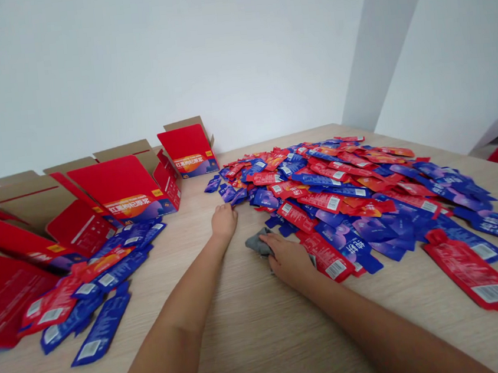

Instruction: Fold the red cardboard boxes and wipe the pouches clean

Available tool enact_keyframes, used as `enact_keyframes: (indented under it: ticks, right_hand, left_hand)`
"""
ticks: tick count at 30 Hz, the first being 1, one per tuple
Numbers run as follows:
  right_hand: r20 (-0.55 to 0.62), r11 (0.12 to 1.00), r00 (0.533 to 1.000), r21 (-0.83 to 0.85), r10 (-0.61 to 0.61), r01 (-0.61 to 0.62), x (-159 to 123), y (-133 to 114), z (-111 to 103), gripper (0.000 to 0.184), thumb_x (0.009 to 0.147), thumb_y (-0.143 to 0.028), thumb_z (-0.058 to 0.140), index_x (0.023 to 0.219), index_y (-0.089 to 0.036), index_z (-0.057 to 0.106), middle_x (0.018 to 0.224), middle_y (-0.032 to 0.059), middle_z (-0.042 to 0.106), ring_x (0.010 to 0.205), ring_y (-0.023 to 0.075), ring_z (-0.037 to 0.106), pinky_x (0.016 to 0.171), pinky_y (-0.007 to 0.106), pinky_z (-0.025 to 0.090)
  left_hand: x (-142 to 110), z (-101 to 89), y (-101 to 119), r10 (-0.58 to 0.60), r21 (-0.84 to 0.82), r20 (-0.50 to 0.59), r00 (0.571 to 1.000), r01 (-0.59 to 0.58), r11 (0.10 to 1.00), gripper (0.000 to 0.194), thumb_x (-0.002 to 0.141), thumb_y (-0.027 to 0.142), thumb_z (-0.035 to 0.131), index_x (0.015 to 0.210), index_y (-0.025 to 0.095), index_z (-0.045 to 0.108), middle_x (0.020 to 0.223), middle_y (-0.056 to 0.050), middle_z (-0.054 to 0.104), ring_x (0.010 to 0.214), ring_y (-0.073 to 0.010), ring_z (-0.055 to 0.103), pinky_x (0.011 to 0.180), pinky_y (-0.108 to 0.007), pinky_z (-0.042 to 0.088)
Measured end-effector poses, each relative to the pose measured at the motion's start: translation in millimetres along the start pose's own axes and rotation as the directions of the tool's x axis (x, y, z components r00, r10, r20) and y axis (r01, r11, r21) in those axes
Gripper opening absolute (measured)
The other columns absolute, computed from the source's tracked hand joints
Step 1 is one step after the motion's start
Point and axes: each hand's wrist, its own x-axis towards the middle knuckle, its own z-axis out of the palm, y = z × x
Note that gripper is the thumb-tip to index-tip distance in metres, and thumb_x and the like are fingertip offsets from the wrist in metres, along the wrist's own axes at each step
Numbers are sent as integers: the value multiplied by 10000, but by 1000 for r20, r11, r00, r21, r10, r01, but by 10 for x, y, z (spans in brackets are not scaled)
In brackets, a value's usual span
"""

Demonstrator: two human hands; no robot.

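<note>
Pinching a grey cloth (256,243) between the fingers of the right hand (289,259), on the bench (250,329) beside the sachet heap (320,182); resting the left hand (224,223) near it, impossible to tell whether gripping. Seemingly unfinished, with many sachets left loose. Leading leftward, past a smaller pile (121,266), to open-flapped cartons (113,186) with contents hidden.

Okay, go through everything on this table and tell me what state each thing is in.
Left hand: curled, beside the pile; grip unclear
Right hand: closed on the cloth
Gray cloth: crumpled, partly hidden
Packet pile: loose, overlapping
Red packet at near right: lying flat
Smaller packet heap: overlapping, beside the boxes
Left boxes: upright, flaps open
Far box: upright, flaps open
</note>
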Motion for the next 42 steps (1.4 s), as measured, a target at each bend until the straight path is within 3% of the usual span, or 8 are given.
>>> enact_keyframes:
  ticks: [5, 9, 15, 19, 25, 34, 38, 42]
  right_hand:
    - [-34, 999, 999, 50, 9, -7, 0, 28, 19, 516, 775, -141, 435, 1288, -192, 471, 1335, 60, 501, 1157, 197, 511, 932, 332, 418]
    - [-118, 986, 992, 162, 50, -30, 14, 112, 55, 504, 784, -133, 424, 1280, -200, 483, 1308, 46, 527, 1172, 181, 493, 977, 331, 385]
    - [-281, 957, 958, 254, -63, 138, -121, 17, 14, 537, 789, -138, 396, 1323, -173, 421, 1341, 77, 471, 1226, 179, 427, 1002, 348, 365]
    - [-39, 962, 969, 112, -245, 247, -297, -341, 51, 603, 761, -147, 437, 1358, -205, 386, 1405, 88, 390, 1206, 211, 443, 957, 353, 402]
    - [222, 968, 955, -110, -196, 224, -318, -584, 183, 590, 806, -185, 410, 1391, -151, 337, 1436, 156, 337, 1172, 275, 483, 910, 389, 426]
    - [66, 971, 996, -233, 63, -46, -77, -45, -1, 529, 808, -149, 390, 1336, -158, 411, 1404, 120, 401, 1067, 249, 566, 818, 356, 478]
    - [-14, 998, 1000, -67, 17, -17, -120, -60, -25, 553, 808, -138, 394, 1359, -174, 370, 1382, 88, 429, 1137, 213, 514, 871, 309, 453]
    - [64, 983, 981, -4, -185, 186, -243, -287, 68, 605, 787, -137, 418, 1382, -213, 335, 1412, 84, 378, 1149, 204, 495, 908, 319, 428]
  left_hand:
    - [-229, -452, -127, -186, -304, 82, 979, 203, 931, 136, 814, 216, 475, 880, 124, 552, 749, -91, 657, 768, -214, 643, 693, -328, 507]
    - [-603, -689, -122, -246, -499, 240, 939, 337, 799, 176, 828, 222, 454, 850, 84, 560, 628, -84, 648, 500, -142, 606, 503, -257, 498]
    - [-1384, -661, -132, -131, -666, 571, 810, 551, 504, 147, 714, 197, 593, 826, 109, 559, 637, -83, 670, 468, -125, 602, 443, -211, 483]
    - [-1689, -556, -98, -98, -649, 580, 809, 531, 545, 178, 668, 249, 605, 785, 151, 514, 523, -16, 622, 380, -132, 559, 356, -213, 439]
    - [-1741, -509, -74, -156, -625, 554, 818, 532, 571, 240, 630, 196, 550, 849, 177, 452, 475, 25, 595, 351, -139, 546, 326, -210, 420]
    - [-1680, -640, -171, -206, -669, 533, 821, 558, 492, 299, 652, 312, 631, 826, 166, 437, 511, -10, 627, 368, -129, 552, 343, -196, 399]
    - [-1679, -625, -162, -196, -654, 542, 817, 556, 512, 297, 665, 308, 607, 856, 168, 429, 516, -11, 630, 378, -142, 566, 347, -205, 411]
    - [-1693, -592, -128, -171, -653, 542, 823, 541, 530, 299, 653, 298, 592, 873, 161, 442, 517, 1, 620, 383, -150, 573, 348, -215, 422]
